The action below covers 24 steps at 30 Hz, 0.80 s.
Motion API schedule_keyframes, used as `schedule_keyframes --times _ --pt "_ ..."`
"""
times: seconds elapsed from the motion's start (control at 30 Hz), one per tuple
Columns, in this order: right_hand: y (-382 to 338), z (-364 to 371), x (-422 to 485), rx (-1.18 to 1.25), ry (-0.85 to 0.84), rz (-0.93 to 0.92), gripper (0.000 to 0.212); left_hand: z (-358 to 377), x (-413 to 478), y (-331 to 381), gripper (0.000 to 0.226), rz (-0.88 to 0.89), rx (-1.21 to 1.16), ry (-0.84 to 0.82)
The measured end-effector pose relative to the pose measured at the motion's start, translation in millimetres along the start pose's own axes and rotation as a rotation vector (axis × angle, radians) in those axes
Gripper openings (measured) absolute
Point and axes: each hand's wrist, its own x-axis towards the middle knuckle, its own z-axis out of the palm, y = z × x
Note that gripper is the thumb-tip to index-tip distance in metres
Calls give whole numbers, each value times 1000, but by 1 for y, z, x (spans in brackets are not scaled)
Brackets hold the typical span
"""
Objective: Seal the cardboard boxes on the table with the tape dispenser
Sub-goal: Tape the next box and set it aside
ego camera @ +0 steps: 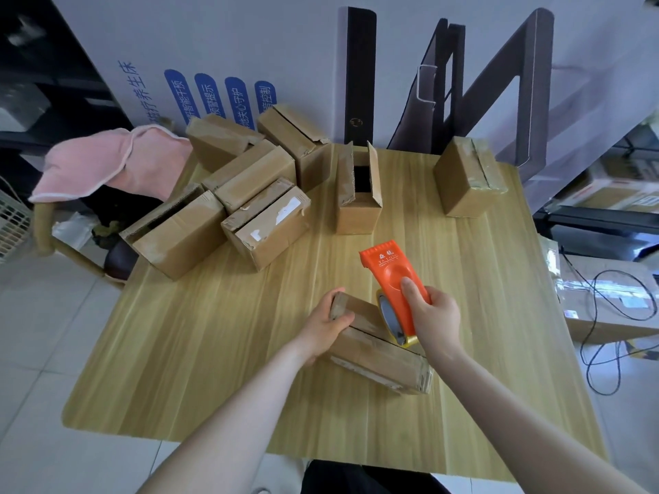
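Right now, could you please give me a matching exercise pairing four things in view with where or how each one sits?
Things:
1. tape dispenser
2. nearest box
3. upright box
4. pink cloth

States:
A. top flaps open, in the middle of the table
B. draped over the chair
C. held in the right hand
D. gripped at one end by the left hand

Pairs: 1-C, 2-D, 3-A, 4-B.

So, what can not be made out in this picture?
Head view only:
- Top seam of the near cardboard box: partly covered by the orange tape dispenser and right hand; whether tape is laid, unclear.
- Inside of the upright open box: too dark.
- Boxes right of the table: blurred, cut by the frame edge.
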Motion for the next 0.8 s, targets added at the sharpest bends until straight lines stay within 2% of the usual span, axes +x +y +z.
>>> schedule_keyframes --times 0.13,0.3,0.33,0.4,0.5,0.53,0.6,0.7,0.77,0.8 --pt "-1 1 -2 19 1 4 53 -2 2 2 43 -80 -133 -27" --pt "-6 1 0 32 18 1 45 6 -3 -2 37 -23 -127 58" --pt "-8 0 1 48 33 2 43 10 -5 -4 34 -6 -163 122" --pt "-11 -6 4 86 88 -3 44 20 -9 -6 32 24 -243 364" --pt "-12 -18 6 169 195 26 46 37 -13 -6 45 -3 -386 752" --pt "-11 -23 6 183 217 39 46 43 -16 -4 46 -44 -462 809" --pt "-9 -33 4 194 247 53 46 57 -25 0 41 -119 -543 805" --pt "-7 -46 0 197 284 49 47 71 -44 -5 44 -112 -393 678" --pt "-5 -55 -3 213 322 48 47 66 -54 -12 46 64 -103 615" --pt "-4 -59 -4 227 344 50 47 57 -56 -13 47 235 105 569"
